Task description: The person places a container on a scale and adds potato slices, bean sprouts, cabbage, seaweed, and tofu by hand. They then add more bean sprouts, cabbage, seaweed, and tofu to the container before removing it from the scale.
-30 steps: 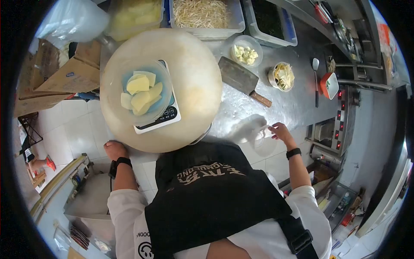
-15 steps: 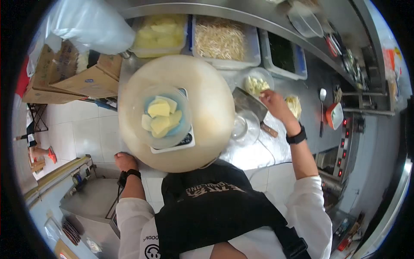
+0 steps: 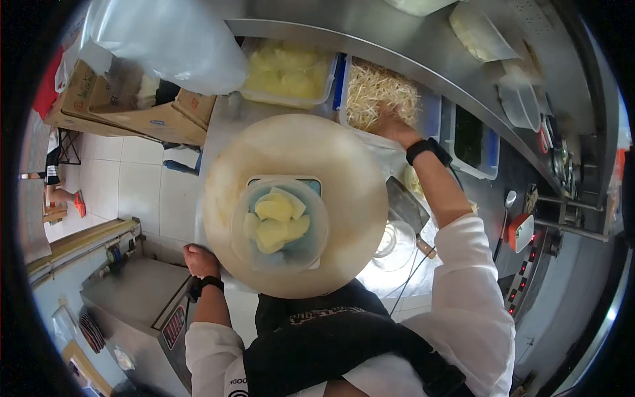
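My right hand reaches into a tub of bean sprouts, its fingers sunk among the strands and mostly hidden. My left hand is closed at the table's near left corner; whatever it may grip is hidden. Between my hands lies a round chopping board. On it a digital scale carries a clear plastic bowl of pale yellow potato pieces. A cleaver with a wooden handle rests to the right of the board, beside a clear empty bowl.
Behind the board stand a tub of pale yellow pieces in liquid and a tub of dark green food. A steel shelf overhangs them. Cardboard boxes sit at the left. A ladle and a red container are at the right.
My right hand has moved from the bowl of chopped pieces beside the cleaver to the bean sprouts. The view has shifted; my left hand stays at the table corner.
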A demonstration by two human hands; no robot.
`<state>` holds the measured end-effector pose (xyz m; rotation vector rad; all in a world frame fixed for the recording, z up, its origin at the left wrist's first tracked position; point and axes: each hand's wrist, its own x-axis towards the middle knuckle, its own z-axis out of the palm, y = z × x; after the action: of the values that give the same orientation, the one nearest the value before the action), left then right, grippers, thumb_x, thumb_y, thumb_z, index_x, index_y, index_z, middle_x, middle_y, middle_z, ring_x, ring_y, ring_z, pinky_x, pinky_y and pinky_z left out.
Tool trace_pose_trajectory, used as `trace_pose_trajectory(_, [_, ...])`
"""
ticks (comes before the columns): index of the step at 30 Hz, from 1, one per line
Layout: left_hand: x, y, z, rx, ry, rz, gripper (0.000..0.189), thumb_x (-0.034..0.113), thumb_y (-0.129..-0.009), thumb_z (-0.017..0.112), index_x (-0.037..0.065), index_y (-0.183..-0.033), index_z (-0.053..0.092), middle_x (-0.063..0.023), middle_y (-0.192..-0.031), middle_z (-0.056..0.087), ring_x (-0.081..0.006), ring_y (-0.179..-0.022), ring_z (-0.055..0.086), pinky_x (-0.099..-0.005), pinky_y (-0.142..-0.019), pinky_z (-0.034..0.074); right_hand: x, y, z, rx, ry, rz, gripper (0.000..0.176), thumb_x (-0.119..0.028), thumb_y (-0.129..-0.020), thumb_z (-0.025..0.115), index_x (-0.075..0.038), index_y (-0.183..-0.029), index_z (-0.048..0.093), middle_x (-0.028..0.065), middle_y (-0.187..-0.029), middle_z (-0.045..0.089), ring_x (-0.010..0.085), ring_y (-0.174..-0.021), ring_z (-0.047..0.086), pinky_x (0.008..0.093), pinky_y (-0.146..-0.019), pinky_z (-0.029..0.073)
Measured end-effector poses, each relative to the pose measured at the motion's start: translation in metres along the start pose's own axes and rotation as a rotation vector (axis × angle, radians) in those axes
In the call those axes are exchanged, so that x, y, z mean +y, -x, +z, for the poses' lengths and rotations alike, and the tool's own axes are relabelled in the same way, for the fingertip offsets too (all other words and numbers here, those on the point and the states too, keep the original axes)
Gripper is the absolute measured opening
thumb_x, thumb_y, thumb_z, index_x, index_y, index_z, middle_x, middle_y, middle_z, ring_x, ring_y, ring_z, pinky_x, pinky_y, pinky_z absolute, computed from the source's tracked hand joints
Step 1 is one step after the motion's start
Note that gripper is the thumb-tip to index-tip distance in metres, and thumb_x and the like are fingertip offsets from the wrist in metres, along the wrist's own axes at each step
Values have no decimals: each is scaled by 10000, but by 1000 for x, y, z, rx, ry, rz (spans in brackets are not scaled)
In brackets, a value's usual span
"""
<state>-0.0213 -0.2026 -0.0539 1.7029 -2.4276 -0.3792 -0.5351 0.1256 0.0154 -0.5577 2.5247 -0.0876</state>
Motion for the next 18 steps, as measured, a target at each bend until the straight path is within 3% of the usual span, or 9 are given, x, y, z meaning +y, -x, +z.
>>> trace_pose_trajectory(1, [0, -1, 0, -3, -10, -1, 323, 238, -873, 307, 45, -923, 562, -223, -910, 598, -433, -835, 542, -497, -731, 414, -10, 13, -10, 122, -21, 125, 849, -363, -675, 693, -102, -1386, 310, 238, -1373, 342, 375, -1308, 266, 410, -1055, 291])
trace_pose_trajectory(3, [10, -4, -3, -79, 203, -323, 327, 251, -871, 309, 51, -907, 565, -218, -900, 599, -431, -826, 546, -494, -728, 415, -23, 24, -38, 90, 36, 35, 776, -320, -686, 691, -86, -1347, 360, 237, -1308, 412, 385, -1258, 333, 420, -1011, 339])
trace_pose_trajectory(5, [-24, -5, 21, -54, 86, -171, 330, 260, -867, 310, 58, -903, 568, -212, -897, 600, -428, -825, 548, -495, -730, 416, -17, 22, -42, 64, 91, -51, 704, -278, -696, 688, -70, -1309, 411, 236, -1244, 482, 396, -1208, 401, 431, -967, 388])
trace_pose_trajectory(7, [-27, -7, 23, -30, -26, -17, 332, 269, -864, 312, 64, -900, 571, -207, -894, 601, -426, -825, 550, -497, -733, 417, 11, 5, -43, 189, 74, -88, 629, -175, -694, 692, -50, -1254, 433, 237, -1092, 568, 415, -1011, 543, 421, -830, 483])
trace_pose_trajectory(9, [10, -4, -1, -47, 220, -325, 332, 275, -863, 313, 71, -893, 573, -199, -888, 605, -419, -821, 556, -499, -731, 419, 43, 5, -59, 107, -59, -113, 605, -147, -703, 696, -37, -1236, 431, 210, -1032, 591, 367, -908, 585, 381, -761, 506])
trace_pose_trajectory(10, [5, -3, 3, -47, 220, -327, 332, 275, -863, 313, 71, -893, 573, -199, -888, 605, -419, -821, 556, -499, -731, 419, 48, 10, -69, 27, -191, -138, 582, -119, -712, 700, -24, -1218, 429, 182, -973, 614, 318, -805, 627, 341, -692, 530])
trace_pose_trajectory(11, [-3, -5, 11, -52, 220, -325, 334, 271, -864, 311, 63, -893, 570, -204, -885, 604, -420, -818, 556, -500, -732, 420, 51, 17, -74, 28, -189, -139, 582, -119, -712, 700, -24, -1218, 429, 182, -973, 614, 318, -805, 627, 341, -692, 530])
trace_pose_trajectory(13, [-3, -5, 11, -55, 222, -324, 337, 267, -865, 308, 54, -893, 568, -209, -882, 604, -421, -815, 557, -500, -732, 420, 47, 40, -86, 174, -890, -77, 424, -95, -774, 667, -12, -1144, 478, 82, -852, 612, 170, -688, 608, 245, -591, 506])
trace_pose_trajectory(18, [4, 0, -1, 1, 21, -48, 330, 261, -868, 317, 43, -895, 563, -228, -891, 599, -437, -821, 549, -496, -727, 424, 40, 62, -96, 229, -867, -203, 496, -95, -794, 653, 51, -1206, 419, 63, -780, 620, 113, -609, 574, 267, -526, 476])
